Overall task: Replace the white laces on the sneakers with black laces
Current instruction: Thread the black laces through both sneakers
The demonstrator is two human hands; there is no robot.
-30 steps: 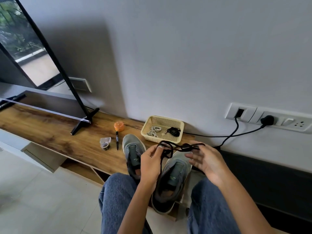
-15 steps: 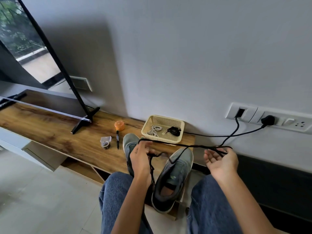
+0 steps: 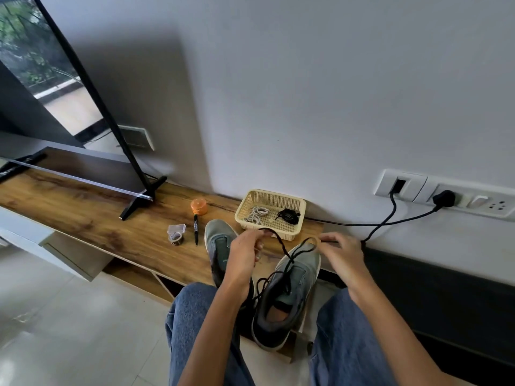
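Observation:
Two grey sneakers sit on the wooden shelf edge between my knees, the left one partly behind my left hand, the right one tilted toward me with no lace in it. My left hand grips one part of a black lace. My right hand pinches the other part above the right sneaker's toe. The lace sags between them and dangles over that sneaker. A cream basket behind holds coiled white laces and a bundled black lace.
An orange lidded pot, a black marker and a small clear box lie left of the sneakers. A TV's stand foot rests further left. A black cable runs from the wall sockets behind my right hand.
My hands pulled apart and stretched the bunched lace out, then came closer again. The lace now hangs slack over the right sneaker, and my right hand has turned palm down.

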